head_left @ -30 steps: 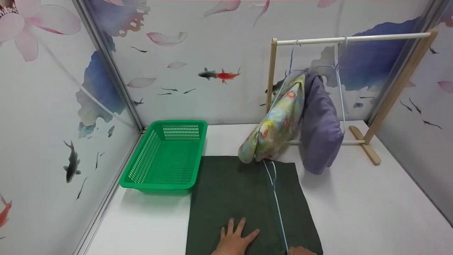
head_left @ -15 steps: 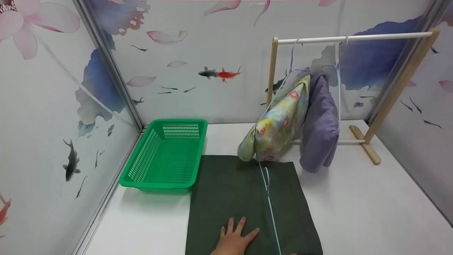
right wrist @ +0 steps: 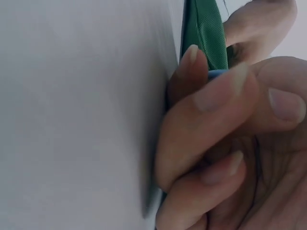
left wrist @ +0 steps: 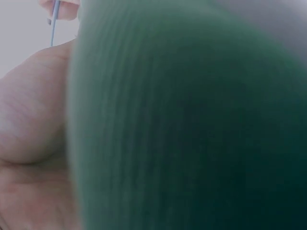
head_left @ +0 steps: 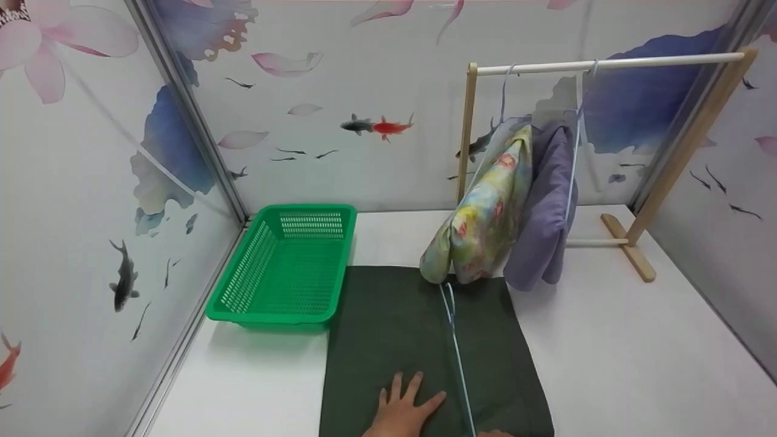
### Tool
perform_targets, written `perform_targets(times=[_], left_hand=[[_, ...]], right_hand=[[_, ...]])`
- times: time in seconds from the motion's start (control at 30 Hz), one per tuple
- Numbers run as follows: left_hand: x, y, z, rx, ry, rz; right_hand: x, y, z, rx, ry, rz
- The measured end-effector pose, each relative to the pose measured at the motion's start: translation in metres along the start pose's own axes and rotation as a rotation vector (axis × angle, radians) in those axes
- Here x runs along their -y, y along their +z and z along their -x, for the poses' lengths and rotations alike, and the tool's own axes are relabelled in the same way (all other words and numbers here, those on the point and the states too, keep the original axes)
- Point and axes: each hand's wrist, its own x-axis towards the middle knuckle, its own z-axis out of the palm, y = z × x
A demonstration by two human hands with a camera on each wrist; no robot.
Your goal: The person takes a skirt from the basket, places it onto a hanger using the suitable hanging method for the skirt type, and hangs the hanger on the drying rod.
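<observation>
A dark green cloth (head_left: pixel 388 328) lies spread on the white table. My left hand (head_left: pixel 400 409) rests on it with the fingers straight and fanned out. A light blue wire hanger (head_left: pixel 459 358) stands edge-on over the cloth, its hook end pointing away from me. At the bottom edge of the head view my right hand (head_left: pixel 495 433) grips the hanger's near end, mostly cut off. The right wrist view shows its fingers (right wrist: pixel 206 115) curled, with a bit of blue hanger between them and some green cloth behind. Blurred green fabric (left wrist: pixel 158 115) fills much of the left wrist view.
A green plastic basket (head_left: pixel 282 318) stands at the back left, beside the cloth. At the back right is a wooden rack (head_left: pixel 668 152) with a white rail. A floral cloth (head_left: pixel 485 218) and a purple cloth (head_left: pixel 540 218) hang from it on hangers.
My right hand and the hanger have shifted left over the cloth. The floral and purple cloths on the rack have swayed. My left hand stays in place.
</observation>
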Motion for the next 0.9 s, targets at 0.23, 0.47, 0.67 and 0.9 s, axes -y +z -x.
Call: perform_targets(times=[0.23,0.47,0.67,0.9], left_hand=[[-0.003,0.000,0.002,-0.016,-0.019,-0.018],[-0.001,0.000,-0.002,0.020,-0.022,-0.010],[0.000,0.001,-0.003,0.011,-0.010,-0.002],[0.003,-0.001,-0.002,-0.010,0.008,-0.007]], right_hand=[[0.028,0.023,-0.009,-0.215,0.214,0.177],[0.029,0.010,-0.011,-0.188,0.235,0.148],[0.034,0.028,-0.009,-0.210,0.259,0.150],[0.034,0.031,-0.012,-0.191,0.282,0.101]])
